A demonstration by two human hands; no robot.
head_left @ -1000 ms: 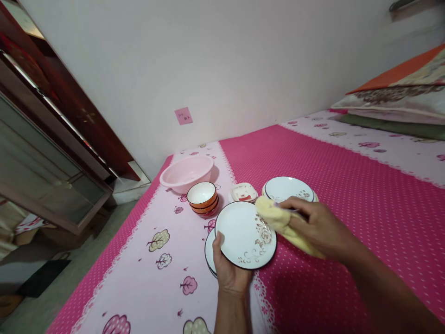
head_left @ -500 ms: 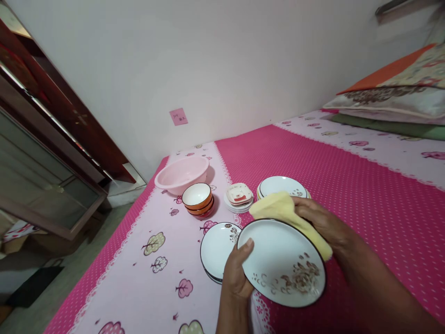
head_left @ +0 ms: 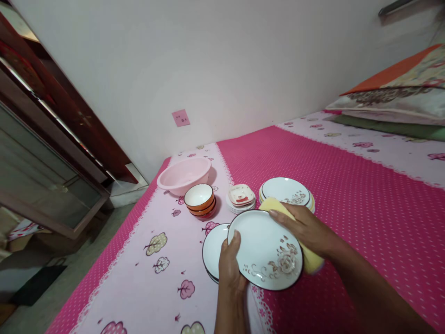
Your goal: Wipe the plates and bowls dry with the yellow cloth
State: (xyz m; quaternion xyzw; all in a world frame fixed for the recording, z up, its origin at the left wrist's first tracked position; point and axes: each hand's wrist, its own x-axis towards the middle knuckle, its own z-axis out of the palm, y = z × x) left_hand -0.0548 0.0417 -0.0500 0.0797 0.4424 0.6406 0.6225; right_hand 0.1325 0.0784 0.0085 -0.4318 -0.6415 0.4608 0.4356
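A white plate with a dark rim and brown flowers is tilted up in front of me. My left hand grips its left edge, thumb on the face and fingers behind. My right hand is closed on a yellow cloth, its thumb at the plate's upper right rim and the cloth against the back edge. Just behind my left hand, more white plates lie stacked on the bed. Beyond my right hand stands another stack of plates, a flowered one on top.
Past the plates are small white dishes, stacked orange and red bowls and a pink basin. They rest on a pink patterned bedsheet. Pillows lie at the far right, and a wall rises behind.
The plate has moved a little left and up, turning slightly. My right hand and the cloth have come from behind it onto its upper right rim.
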